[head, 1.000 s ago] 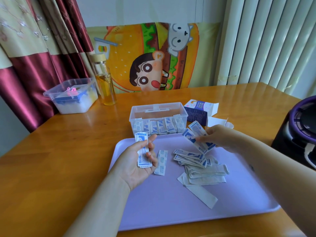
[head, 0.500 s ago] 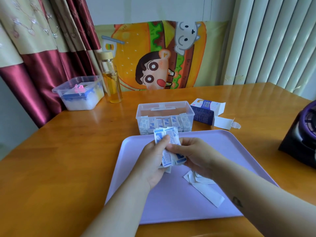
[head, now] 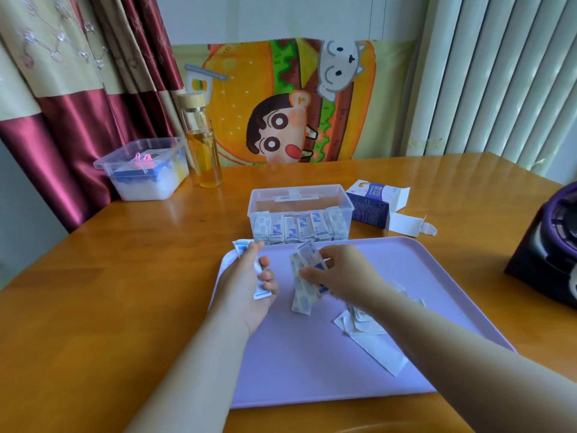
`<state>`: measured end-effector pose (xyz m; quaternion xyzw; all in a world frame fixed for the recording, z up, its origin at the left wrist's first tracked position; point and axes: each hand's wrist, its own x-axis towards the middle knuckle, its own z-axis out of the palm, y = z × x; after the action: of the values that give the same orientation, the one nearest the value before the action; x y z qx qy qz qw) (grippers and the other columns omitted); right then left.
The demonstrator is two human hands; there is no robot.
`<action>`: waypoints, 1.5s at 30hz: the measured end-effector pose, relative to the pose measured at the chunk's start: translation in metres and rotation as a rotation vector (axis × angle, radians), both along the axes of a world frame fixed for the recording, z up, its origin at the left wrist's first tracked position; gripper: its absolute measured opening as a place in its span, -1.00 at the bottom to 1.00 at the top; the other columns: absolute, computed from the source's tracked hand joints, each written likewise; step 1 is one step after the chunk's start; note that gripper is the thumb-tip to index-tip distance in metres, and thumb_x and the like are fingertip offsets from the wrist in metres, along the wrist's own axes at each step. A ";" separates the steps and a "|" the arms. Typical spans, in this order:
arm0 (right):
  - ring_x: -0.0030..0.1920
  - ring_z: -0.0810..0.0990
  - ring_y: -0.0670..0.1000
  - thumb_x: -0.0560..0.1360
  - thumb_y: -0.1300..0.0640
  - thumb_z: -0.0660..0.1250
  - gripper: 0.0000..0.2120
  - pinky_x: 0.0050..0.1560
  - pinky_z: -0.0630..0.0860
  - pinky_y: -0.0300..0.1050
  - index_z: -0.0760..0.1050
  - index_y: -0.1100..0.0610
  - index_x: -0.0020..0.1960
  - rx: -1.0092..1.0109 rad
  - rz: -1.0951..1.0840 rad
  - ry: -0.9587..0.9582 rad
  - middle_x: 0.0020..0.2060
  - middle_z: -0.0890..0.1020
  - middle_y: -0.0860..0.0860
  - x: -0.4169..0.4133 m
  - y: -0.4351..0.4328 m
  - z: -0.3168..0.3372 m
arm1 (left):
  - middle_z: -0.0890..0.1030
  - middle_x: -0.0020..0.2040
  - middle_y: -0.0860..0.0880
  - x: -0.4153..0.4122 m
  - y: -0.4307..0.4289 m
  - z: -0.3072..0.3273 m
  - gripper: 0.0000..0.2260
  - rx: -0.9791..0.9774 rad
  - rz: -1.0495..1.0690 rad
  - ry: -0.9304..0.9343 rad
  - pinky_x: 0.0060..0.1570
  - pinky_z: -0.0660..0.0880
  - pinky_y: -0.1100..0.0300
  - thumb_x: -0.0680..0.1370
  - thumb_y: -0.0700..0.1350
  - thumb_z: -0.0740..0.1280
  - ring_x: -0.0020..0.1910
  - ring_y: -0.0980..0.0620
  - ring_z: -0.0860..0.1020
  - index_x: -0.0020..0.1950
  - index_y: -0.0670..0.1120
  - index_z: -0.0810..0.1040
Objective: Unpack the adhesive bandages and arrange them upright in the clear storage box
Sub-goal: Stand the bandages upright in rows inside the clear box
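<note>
Lilac tray [head: 312, 364] on the bench [head: 125, 292] keeps loose strips [head: 374, 348] together. Left grip [head: 249, 285] curls round a small stack [head: 260, 292] of bandages; right grip [head: 343, 273] pinches a looser bunch [head: 303, 292], probably squaring them for the clear storage box [head: 299, 206] just beyond, front row [head: 299, 228] upright.

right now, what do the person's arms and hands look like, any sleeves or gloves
Left arm and right arm are bare to the frame edge, no sleeves. Left hand and right hand wear no gloves; no ring, watch or bracelet shows.
</note>
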<state>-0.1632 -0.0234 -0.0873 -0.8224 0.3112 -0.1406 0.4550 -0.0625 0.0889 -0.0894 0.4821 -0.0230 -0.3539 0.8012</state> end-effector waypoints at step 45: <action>-0.11 0.63 0.09 0.45 0.21 0.40 -0.76 0.02 0.57 -0.01 0.57 0.33 0.06 0.320 -0.021 -0.019 -0.07 0.67 0.19 -0.037 -0.071 0.022 | 0.46 -0.36 0.00 -0.024 -0.004 0.001 -0.85 -0.087 -0.181 0.255 -0.39 0.39 0.33 0.59 -0.18 0.21 -0.54 0.16 0.30 0.05 -0.12 0.56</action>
<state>-0.2002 -0.0946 -0.0649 -0.7347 0.3339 -0.1020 0.5816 -0.0862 0.0847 -0.0886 0.3941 0.0204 -0.4816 0.7825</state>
